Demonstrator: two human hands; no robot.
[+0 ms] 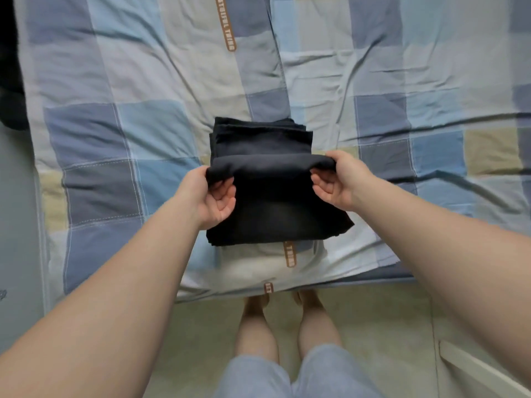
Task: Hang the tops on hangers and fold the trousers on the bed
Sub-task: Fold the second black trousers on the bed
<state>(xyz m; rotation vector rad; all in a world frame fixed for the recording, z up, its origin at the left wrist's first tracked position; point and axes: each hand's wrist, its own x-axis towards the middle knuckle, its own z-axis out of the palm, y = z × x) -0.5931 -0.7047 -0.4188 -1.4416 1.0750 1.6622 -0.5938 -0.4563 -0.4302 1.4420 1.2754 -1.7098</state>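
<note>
Trousers (275,208) of dark cloth lie folded into a thick block on the bed (138,81), whose cover is patched in blue, grey and cream squares. The near part of the block is raised into a rolled fold that runs straight from one hand to the other. The left hand (211,196) grips the left end of this fold. Its fingers (227,193) are curled under the cloth with the palm turned up, so the fold's edge drapes over the fingertips. The right hand (339,179) grips the right end in the same way, with its fingers (321,182) bent beneath the fold and cloth passing over them. Between the two sets of fingers the fold is taut and lifted off the layers below. Beyond the fingertips, farther from the person, the rest of the trousers lies flat in stacked layers on the cover. Below the wrists a lower flap hangs down to the bed, ending just above a brown printed strip (289,254) on the cover. Nearer than the hands, past the bed's edge, the person's bare legs (255,334) and pale blue shorts (324,372) show above a light floor (373,317).
</note>
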